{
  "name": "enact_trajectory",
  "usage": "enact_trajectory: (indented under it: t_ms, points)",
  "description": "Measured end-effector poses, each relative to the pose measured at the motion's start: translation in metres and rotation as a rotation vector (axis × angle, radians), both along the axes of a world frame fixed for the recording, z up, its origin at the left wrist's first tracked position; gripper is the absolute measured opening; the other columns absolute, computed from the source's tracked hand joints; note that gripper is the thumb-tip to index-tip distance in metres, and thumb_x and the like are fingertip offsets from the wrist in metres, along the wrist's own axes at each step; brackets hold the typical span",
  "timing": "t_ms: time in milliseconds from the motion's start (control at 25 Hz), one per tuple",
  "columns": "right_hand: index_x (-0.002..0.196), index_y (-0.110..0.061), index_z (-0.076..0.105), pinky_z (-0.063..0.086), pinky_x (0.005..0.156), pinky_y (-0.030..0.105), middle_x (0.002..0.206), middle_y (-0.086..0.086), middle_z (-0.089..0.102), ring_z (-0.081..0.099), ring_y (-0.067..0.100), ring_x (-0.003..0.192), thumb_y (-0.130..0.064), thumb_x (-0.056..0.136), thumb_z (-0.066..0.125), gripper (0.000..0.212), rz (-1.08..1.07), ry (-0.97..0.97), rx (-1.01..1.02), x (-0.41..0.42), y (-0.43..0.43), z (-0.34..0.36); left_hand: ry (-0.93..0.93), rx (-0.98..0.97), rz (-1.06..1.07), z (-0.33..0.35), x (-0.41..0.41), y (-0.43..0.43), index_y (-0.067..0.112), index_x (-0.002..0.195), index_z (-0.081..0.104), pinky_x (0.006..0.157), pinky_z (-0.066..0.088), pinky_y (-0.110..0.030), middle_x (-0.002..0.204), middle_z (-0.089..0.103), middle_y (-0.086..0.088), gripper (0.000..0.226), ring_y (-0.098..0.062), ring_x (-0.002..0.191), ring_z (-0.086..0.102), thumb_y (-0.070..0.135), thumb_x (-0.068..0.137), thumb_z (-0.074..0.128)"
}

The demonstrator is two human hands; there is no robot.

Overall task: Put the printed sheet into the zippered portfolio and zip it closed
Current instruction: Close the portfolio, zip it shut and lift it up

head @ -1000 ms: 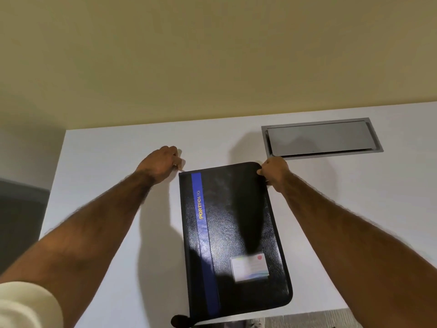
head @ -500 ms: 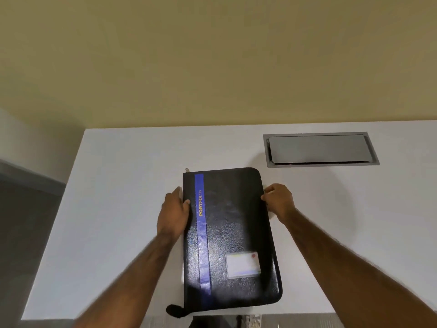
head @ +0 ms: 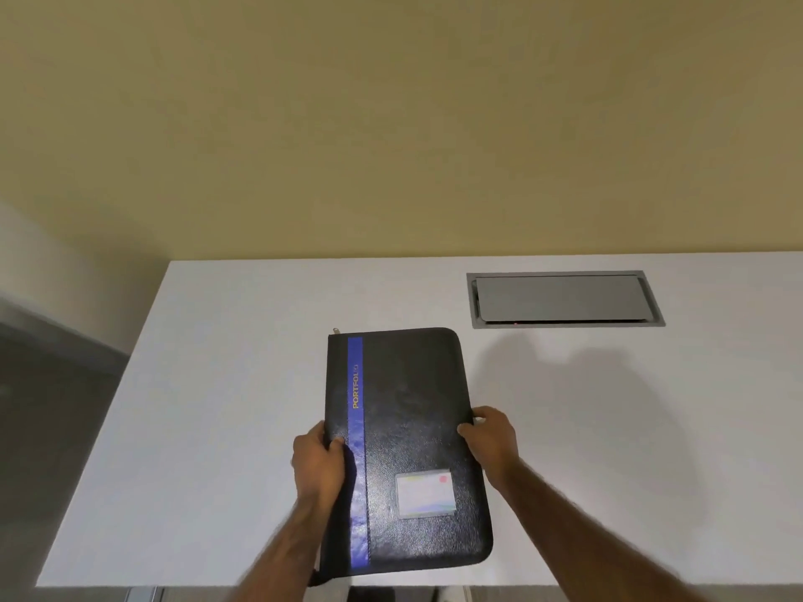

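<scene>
The black portfolio (head: 408,449) lies flat and closed on the white table (head: 208,406) — the left hand (head: 319,464) grips its left edge with the thumb on top, and the right hand (head: 493,441) curls its fingers round the right edge — both arms reaching forward.

portfolio (head: 413,427) black, pebbled grain; blue stripe (head: 356,454) w/ yellow lettering; pale card window (head: 426,493) w/ red dot. counter (head: 217,384) white, hatch (head: 560,297) grey, wall (head: 391,123) tan.
</scene>
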State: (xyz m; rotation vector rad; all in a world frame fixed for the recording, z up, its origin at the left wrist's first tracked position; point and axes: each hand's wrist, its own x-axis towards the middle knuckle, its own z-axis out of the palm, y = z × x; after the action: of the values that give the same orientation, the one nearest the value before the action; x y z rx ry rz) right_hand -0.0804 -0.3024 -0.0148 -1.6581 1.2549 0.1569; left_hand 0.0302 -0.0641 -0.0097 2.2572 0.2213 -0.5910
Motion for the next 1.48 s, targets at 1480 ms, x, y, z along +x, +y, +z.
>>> enact_trajectory:
  t_ms: [1480]
  points:
    - [0.102, -0.02, 0.06, 0.055, 0.069, 0.028, 0.102, 0.003, 0.063, 0.063, 0.023, 0.087, 0.0, 0.093, 0.059, 0.022, -0.215, -0.111, -0.032, 0.138, -0.087, -0.003, 0.012, -0.194, -0.05, -0.003, 0.16, -0.09, 0.016, 0.11, 0.07, 0.078, 0.052, -0.026, 0.106, 0.075, -0.006, 0.029, -0.023, 0.089, 0.07, -0.003, 0.092, 0.058]
